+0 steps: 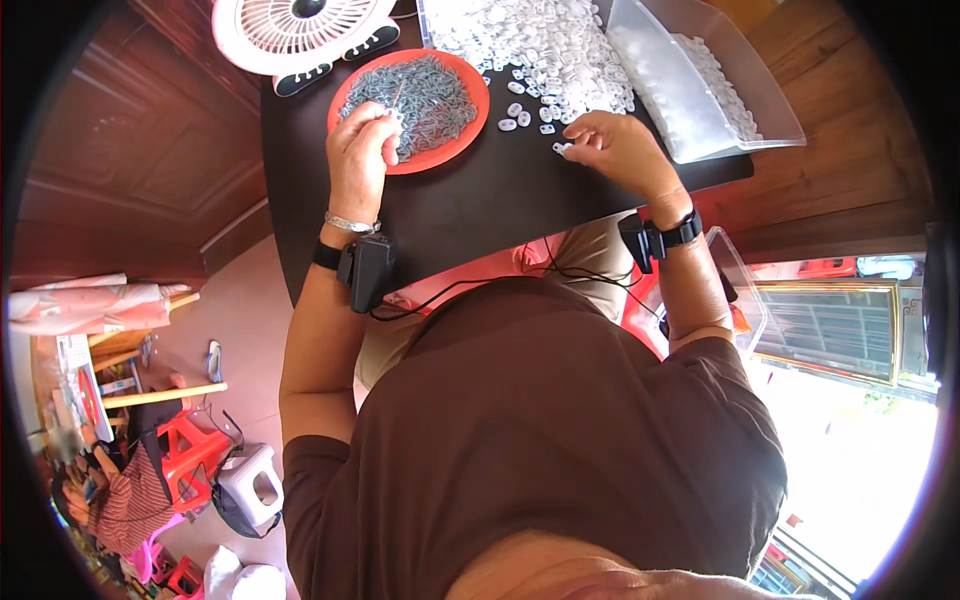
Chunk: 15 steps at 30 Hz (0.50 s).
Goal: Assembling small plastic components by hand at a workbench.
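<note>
My left hand (pixel 362 150) is over the left edge of a round red plate (pixel 481 100), its thumb and fingers pinched together. A thin screw stands up from the fingertips, with a whitish bit beside it that is too small to make out. The plate is heaped with grey metal screws (pixel 432 95). Farther right, my right hand (pixel 622 150) pinches a small white plastic piece (pixel 562 148) just above the dark table. Beyond that hand spreads a large pile of the same white two-holed pieces (pixel 570 60), with several strays toward the plate.
A pink-and-white fan (pixel 305 35) stands at the far left of the black table (pixel 470 210). At the far right a translucent plastic bin (pixel 665 95) lies tilted, with white pieces inside. Black cables (pixel 450 290) run between my wrist devices. Stools (pixel 250 485) stand on the floor at left.
</note>
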### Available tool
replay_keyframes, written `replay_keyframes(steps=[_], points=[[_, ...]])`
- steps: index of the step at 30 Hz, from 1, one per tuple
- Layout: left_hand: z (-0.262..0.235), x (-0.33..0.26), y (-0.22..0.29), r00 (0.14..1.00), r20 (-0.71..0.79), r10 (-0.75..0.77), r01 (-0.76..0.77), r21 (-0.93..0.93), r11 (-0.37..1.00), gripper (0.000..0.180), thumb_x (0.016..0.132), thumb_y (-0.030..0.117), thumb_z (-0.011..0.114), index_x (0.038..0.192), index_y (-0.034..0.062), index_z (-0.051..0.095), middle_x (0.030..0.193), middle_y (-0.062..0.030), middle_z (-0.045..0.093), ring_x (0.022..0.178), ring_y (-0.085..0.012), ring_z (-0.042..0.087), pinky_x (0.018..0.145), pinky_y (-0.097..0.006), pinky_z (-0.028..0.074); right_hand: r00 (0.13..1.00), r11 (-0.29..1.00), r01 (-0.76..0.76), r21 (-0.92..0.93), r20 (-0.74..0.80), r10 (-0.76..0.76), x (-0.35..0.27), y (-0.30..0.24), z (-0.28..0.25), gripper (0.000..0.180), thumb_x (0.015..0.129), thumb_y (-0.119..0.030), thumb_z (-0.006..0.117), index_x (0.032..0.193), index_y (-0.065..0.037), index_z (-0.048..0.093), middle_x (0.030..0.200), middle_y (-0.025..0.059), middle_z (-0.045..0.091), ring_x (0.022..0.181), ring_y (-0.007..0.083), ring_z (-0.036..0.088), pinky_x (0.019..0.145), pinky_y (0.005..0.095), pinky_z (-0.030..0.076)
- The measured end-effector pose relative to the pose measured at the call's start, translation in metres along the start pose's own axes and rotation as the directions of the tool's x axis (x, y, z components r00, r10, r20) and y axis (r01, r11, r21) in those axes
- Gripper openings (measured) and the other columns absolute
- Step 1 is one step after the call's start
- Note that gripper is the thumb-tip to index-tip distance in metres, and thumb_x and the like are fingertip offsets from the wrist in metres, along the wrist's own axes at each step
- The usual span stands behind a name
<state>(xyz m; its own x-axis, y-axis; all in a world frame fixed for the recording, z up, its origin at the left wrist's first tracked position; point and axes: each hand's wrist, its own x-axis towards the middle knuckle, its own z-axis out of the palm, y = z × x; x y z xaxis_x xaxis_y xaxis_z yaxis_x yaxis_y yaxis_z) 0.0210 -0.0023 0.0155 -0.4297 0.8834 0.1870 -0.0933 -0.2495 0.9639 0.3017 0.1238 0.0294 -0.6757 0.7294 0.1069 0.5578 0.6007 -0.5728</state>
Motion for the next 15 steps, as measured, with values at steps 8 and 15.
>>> replay_keyframes(steps=[8,15], points=[[0.001,-0.002,0.002,1.000,-0.001,-0.007,0.007,0.028,1.000,0.013,0.083,0.005,0.053,0.071,0.0003,0.055,0.060,-0.0003,0.048,0.050,-0.0069,0.043,0.048,-0.021,0.034,0.995,0.996,0.053,-0.068,-0.085,-0.058,-0.001,0.006,0.019,0.023,0.072,-0.020,0.070,0.090,-0.005,0.065,0.072,0.0083,0.062,0.066,0.0191,0.060,0.062,0.0301,0.048],[0.002,-0.001,0.002,1.000,-0.012,-0.011,0.011,0.010,1.000,0.013,0.083,0.006,0.054,0.072,0.0000,0.056,0.060,-0.0003,0.048,0.051,-0.0069,0.043,0.048,-0.021,0.034,0.999,0.999,0.008,-0.042,-0.050,-0.010,0.016,0.008,0.020,0.023,0.075,-0.022,0.070,0.086,-0.004,0.061,0.071,0.0098,0.063,0.066,0.0226,0.062,0.062,0.0321,0.048]])
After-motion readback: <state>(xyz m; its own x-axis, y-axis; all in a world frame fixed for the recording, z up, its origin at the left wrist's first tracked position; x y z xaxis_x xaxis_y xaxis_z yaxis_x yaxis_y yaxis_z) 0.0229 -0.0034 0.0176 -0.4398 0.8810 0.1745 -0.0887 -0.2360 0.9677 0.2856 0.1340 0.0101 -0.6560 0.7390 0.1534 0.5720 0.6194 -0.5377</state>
